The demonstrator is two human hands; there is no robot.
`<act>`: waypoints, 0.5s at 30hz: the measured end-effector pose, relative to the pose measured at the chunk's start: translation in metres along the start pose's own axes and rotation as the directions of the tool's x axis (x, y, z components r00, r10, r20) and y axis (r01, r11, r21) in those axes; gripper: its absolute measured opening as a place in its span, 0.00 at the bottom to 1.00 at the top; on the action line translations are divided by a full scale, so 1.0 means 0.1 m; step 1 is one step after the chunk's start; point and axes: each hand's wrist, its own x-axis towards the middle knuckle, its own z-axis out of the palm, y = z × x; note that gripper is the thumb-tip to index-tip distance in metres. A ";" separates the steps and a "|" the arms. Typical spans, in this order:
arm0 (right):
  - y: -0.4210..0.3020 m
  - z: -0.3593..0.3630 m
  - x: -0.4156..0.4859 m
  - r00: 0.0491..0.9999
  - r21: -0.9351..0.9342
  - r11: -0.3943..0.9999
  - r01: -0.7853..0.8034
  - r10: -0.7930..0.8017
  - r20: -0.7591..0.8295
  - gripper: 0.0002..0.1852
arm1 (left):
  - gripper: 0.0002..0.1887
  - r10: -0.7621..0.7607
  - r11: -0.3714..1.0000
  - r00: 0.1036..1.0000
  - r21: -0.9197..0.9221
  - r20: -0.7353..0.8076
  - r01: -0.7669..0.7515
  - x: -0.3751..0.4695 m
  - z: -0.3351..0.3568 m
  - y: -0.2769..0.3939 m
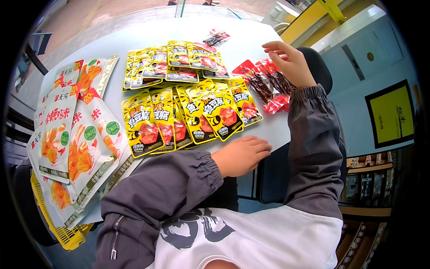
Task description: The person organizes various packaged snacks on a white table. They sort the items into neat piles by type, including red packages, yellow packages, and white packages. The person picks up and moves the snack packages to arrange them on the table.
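Observation:
A white table (147,33) bears three groups of snack packs. My left hand (241,156) rests flat on its near edge, just below the yellow-and-black snack pouches (221,111), which overlap in two rows. My right hand (288,62) is held by the right side of the table, fingers bent and apart, over the upper end of the red-and-clear packs of dark meat sticks (260,84); nothing shows in it. One small similar pack (215,38) lies apart behind the yellow pouches. Large white snack bags (53,134) overlap in a heap at the left.
Under the table's left end is a yellow plastic basket (58,225). A black chair back (315,69) stands beyond my right hand. Shelves with goods (369,181) are at the right, below a yellow sign with writing (391,113). A paved floor lies beyond the table.

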 end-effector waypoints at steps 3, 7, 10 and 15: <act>0.07 0.33 0.66 0.930 0.216 0.916 -0.337 0.289 0.227 0.18 | 0.19 0.022 1.000 0.999 -0.015 -0.023 -0.023 0.01 0.01 0.01; 0.30 1.07 1.23 0.937 -0.228 0.931 -0.285 0.321 0.136 0.34 | 0.18 -0.077 0.997 0.967 0.010 0.244 0.076 0.09 -0.15 0.07; 0.02 1.56 1.40 0.949 -0.339 0.918 -0.205 0.271 0.159 0.44 | 0.07 0.007 0.976 1.000 0.216 -0.030 0.000 -0.07 0.31 -0.10; -0.11 1.75 1.35 0.945 -0.417 0.892 -0.175 0.271 0.185 0.43 | 0.06 0.051 0.953 0.996 0.301 -0.078 -0.026 -0.10 0.49 -0.14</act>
